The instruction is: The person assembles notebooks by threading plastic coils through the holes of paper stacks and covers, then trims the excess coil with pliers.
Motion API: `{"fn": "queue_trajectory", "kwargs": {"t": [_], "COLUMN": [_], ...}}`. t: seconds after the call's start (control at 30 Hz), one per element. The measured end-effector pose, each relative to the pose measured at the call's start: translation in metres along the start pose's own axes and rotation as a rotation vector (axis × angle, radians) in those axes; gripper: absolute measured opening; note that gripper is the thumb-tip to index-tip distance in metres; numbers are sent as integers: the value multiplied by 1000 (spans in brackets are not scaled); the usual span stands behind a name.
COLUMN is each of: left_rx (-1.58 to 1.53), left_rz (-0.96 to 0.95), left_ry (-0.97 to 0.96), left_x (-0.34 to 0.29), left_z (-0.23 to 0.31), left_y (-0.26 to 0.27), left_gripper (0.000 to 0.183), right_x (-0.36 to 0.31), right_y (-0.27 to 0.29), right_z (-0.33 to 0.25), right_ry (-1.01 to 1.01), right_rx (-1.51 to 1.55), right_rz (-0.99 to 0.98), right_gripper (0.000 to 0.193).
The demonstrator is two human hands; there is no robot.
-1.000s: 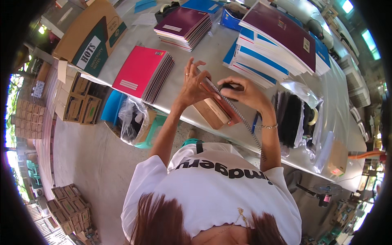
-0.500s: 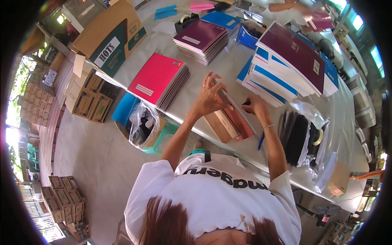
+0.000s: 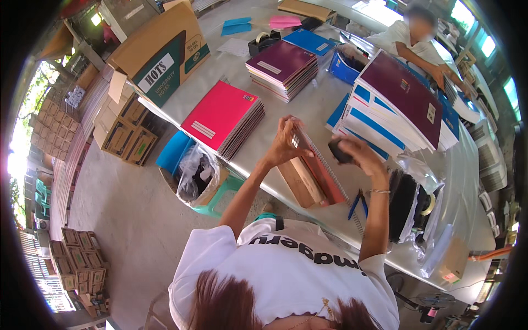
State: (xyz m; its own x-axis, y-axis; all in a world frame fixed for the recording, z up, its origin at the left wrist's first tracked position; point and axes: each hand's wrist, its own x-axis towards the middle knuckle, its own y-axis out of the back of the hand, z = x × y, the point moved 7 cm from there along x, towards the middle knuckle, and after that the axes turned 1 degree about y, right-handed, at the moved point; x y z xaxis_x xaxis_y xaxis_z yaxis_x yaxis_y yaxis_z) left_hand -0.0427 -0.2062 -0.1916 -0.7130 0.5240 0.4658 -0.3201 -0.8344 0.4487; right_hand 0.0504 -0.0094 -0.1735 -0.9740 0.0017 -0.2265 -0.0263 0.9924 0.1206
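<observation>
A reddish spiral notebook (image 3: pixel 331 186) stands on edge along a wooden block (image 3: pixel 303 181) near the table's front edge, its wire coil facing up. My left hand (image 3: pixel 283 144) grips the notebook's far end between thumb and fingers. Just right of the coil, my right hand (image 3: pixel 360 155) is closed around a small black object (image 3: pixel 339 150), whose kind I cannot make out. Blue-handled pliers (image 3: pixel 358 204) lie on the table below my right wrist, beside a loose wire coil (image 3: pixel 357 224).
Red notebooks (image 3: pixel 220 115) and maroon notebooks (image 3: pixel 283 63) are stacked beyond my left hand. A taller pile (image 3: pixel 399 96) rises at the right. Black coils (image 3: pixel 402 201) lie near my right forearm. A cardboard box (image 3: pixel 165 60) stands at the far left; a co-worker (image 3: pixel 421 47) sits opposite.
My right hand has lifted away from the coil to the right, showing the black object more fully. My left hand keeps its grip. The view has tilted, and the co-worker now shows more.
</observation>
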Motion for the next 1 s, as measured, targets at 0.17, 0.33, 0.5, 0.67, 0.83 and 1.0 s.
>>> {"fn": "queue_trajectory", "kwargs": {"t": [0.17,0.33,0.5,0.67,0.83,1.0], "left_rx": [-111,-414,-492,-534,-585,-731], "left_rz": [-101,-61,-146,-182,-217,-293], "left_ry": [88,62,244,221,232,239], "left_x": [6,8,2,6,2,12], "left_z": [-6,-18,-27,-34,-40,-31], "left_y": [-6,-6,-8,-16,-2,-10], "left_gripper": [84,89,91,80,66,57], "right_x": [28,44,7,43,12,51], "right_y": [-23,7,-39,12,-33,3], "right_z": [28,66,-32,69,-39,55], "right_ry": [-188,-64,25,-366,-51,-357], "right_rx": [-719,-814,-334,-1028,-7,-1100], "right_rz": [-155,-216,-210,-26,-213,-88], "right_gripper": [37,38,45,45,48,41]}}
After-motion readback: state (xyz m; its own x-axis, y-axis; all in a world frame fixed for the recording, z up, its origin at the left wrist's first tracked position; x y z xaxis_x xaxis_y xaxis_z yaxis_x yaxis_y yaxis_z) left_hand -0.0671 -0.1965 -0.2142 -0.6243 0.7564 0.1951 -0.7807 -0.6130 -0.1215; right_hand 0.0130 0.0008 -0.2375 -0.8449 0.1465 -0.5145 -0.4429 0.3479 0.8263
